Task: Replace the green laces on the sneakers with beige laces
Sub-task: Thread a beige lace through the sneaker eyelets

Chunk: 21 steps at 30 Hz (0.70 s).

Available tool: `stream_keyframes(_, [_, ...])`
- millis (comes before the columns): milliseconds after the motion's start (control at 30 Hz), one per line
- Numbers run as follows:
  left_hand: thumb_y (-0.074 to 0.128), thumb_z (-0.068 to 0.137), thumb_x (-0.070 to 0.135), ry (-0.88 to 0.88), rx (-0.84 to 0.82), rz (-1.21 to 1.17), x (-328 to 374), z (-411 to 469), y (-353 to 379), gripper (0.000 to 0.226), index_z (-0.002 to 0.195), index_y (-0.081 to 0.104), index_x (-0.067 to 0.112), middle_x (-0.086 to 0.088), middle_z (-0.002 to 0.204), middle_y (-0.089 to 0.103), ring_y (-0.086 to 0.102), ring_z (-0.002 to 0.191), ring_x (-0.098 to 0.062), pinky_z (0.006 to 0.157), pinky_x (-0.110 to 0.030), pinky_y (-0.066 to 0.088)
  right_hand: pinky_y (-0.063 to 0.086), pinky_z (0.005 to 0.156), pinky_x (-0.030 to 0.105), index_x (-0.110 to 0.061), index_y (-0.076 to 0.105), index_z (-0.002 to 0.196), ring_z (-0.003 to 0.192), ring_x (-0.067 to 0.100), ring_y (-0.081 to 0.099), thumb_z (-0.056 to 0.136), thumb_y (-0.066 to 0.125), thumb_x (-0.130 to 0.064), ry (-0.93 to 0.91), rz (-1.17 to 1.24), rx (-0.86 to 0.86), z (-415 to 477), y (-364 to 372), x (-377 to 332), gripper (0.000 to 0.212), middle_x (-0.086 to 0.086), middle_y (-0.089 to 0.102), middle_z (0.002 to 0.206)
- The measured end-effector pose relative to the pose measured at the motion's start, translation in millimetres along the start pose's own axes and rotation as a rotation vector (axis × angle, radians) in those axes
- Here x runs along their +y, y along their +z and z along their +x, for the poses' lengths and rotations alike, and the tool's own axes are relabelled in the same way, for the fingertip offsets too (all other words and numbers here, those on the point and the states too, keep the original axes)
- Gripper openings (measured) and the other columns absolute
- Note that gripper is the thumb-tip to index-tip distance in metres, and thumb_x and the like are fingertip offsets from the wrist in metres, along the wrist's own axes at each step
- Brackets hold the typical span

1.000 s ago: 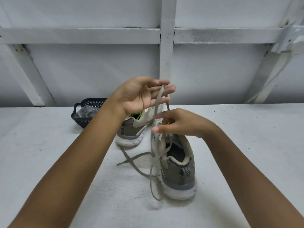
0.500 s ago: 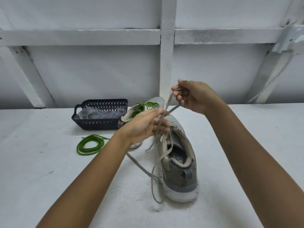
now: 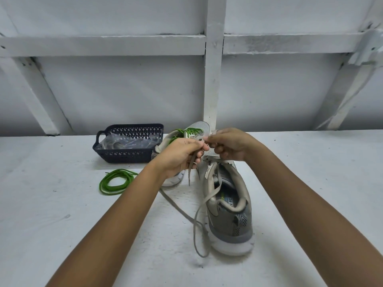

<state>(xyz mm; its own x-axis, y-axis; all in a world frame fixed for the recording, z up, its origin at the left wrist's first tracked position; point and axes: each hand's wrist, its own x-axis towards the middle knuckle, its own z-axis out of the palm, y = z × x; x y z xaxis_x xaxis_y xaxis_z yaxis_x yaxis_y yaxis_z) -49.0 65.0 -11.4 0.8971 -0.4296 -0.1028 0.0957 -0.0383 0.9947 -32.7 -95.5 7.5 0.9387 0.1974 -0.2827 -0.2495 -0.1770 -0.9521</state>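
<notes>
Beige lace runs through the near sneaker on the table. The right hand has dropped from its raised pull to meet the left hand; both sets of fingers pinch the lace. Next eyelet pass is likely.

both bare arms reach forward from the lower corners and meet in the middle, the forearms almost straight. the left hand shows its back, with the wrist a little bent inward; its fingers are curled and they grip a beige lace, which hangs out under the fist. the right hand is just beside it and slightly higher, also with curled fingers; its thumb and forefinger pinch the same lace near its end. the fingertips of the two hands touch each other. what the right palm hides i cannot tell
</notes>
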Motion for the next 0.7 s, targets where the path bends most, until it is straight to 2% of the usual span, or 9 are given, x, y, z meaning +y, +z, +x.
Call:
stream_keyframes(100, [0.043,0.1,0.015,-0.01,-0.001,0.012,-1,-2,0,0.026,0.083,0.062,0.01,0.005,0.057,0.048,0.046,0.05,-0.006,0.047,-0.016,0.04,0.027,0.039,0.014,-0.014,0.057,0.073,0.04,0.004,0.041,0.095,0.053,-0.027,0.034,0.005,0.01,-1,-3,-5,0.026,-0.003,0.05,0.06])
stream_keyframes(200, [0.043,0.1,0.015,0.0,0.002,0.054,2,-2,0,0.028,0.08,0.062,0.009,0.005,0.054,0.048,0.046,0.048,-0.006,0.046,-0.016,0.038,0.028,0.041,0.015,-0.014,0.06,0.072,0.045,0.006,0.039,0.091,0.056,-0.043,0.048,-0.125,-0.019,-2,-2,-7,0.035,-0.004,0.05,0.057])
stream_keyframes(300, [0.045,0.099,0.016,0.008,-0.007,0.091,5,-1,2,0.029,0.077,0.062,0.01,0.006,0.053,0.049,0.047,0.048,-0.006,0.046,-0.016,0.038,0.026,0.038,0.015,-0.01,0.055,0.076,0.045,0.007,0.037,0.09,0.062,-0.027,-0.023,-0.159,0.011,2,2,-4,0.023,0.0,0.044,0.06])
stream_keyframes(400, [0.045,0.099,0.016,0.01,-0.014,0.096,4,-4,1,0.027,0.081,0.063,0.008,0.006,0.053,0.051,0.048,0.048,-0.006,0.048,-0.015,0.04,0.025,0.036,0.013,-0.005,0.057,0.087,0.042,0.007,0.036,0.09,0.061,-0.015,-0.085,0.022,0.172,7,1,-7,0.011,0.002,0.042,0.06])
stream_keyframes(500, [0.044,0.099,0.013,0.005,-0.047,0.1,1,-11,-6,0.026,0.085,0.064,0.004,0.004,0.055,0.053,0.05,0.05,-0.007,0.05,-0.016,0.042,0.032,0.036,0.011,-0.006,0.055,0.075,0.034,0.005,0.041,0.093,0.057,-0.012,-0.108,0.231,0.343,13,-10,-12,0.019,0.003,0.045,0.055])
stream_keyframes(600, [0.045,0.098,0.01,-0.027,-0.091,0.124,-3,-17,-12,0.022,0.092,0.066,0.004,0.004,0.057,0.054,0.051,0.053,-0.007,0.055,-0.016,0.042,0.041,0.037,0.014,-0.006,0.054,0.073,0.033,0.005,0.049,0.095,0.054,-0.011,-0.109,0.35,0.398,19,-19,-12,0.022,0.001,0.05,0.048])
stream_keyframes(667, [0.045,0.097,0.006,-0.066,-0.112,0.054,-5,-20,-15,0.021,0.099,0.065,0.003,0.004,0.059,0.056,0.051,0.054,-0.006,0.055,-0.017,0.041,0.046,0.041,0.016,-0.006,0.053,0.08,0.039,0.008,0.054,0.095,0.053,-0.013,-0.068,0.21,0.322,15,-20,-10,0.017,0.006,0.053,0.06])
stream_keyframes(700, [0.043,0.096,0.003,-0.089,-0.116,-0.018,-6,-21,-15,0.021,0.102,0.064,0.001,0.003,0.061,0.056,0.051,0.054,-0.006,0.053,-0.016,0.041,0.046,0.042,0.016,-0.006,0.053,0.085,0.042,0.009,0.055,0.096,0.053,-0.017,-0.022,0.039,0.255,11,-19,-7,0.016,0.008,0.055,0.064])
